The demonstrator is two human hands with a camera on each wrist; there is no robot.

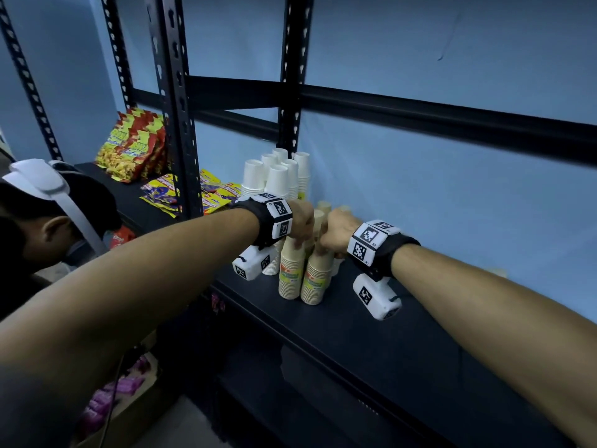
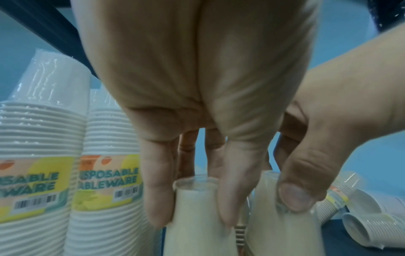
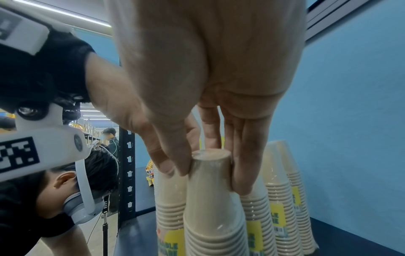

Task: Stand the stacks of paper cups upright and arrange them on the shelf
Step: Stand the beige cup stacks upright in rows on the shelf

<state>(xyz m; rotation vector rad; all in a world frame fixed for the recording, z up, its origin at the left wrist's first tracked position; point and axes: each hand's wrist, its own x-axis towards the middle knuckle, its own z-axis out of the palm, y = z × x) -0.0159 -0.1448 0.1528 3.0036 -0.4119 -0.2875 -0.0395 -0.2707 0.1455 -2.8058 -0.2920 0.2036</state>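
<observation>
Two beige paper cup stacks stand upright side by side on the black shelf [image 1: 371,321]. My left hand [image 1: 302,227] grips the top of the left beige stack [image 1: 290,273], fingers curled round it [image 2: 192,207]. My right hand [image 1: 336,234] pinches the top of the right beige stack [image 1: 318,279] between thumb and fingers [image 3: 208,173]. More beige stacks [image 3: 278,190] stand upright behind, near the wall. Wrapped white cup stacks [image 1: 277,179] stand upright further left along the shelf [image 2: 37,155]. A few white stacks [image 2: 361,230] lie on their sides to the right.
Black slotted shelf uprights [image 1: 176,124] rise just left of the cups. Snack bags [image 1: 135,150] fill the neighbouring shelf bay. Another person wearing a headset [image 1: 48,221] crouches at the lower left. The blue wall [image 1: 452,205] backs the shelf, which runs on to the right.
</observation>
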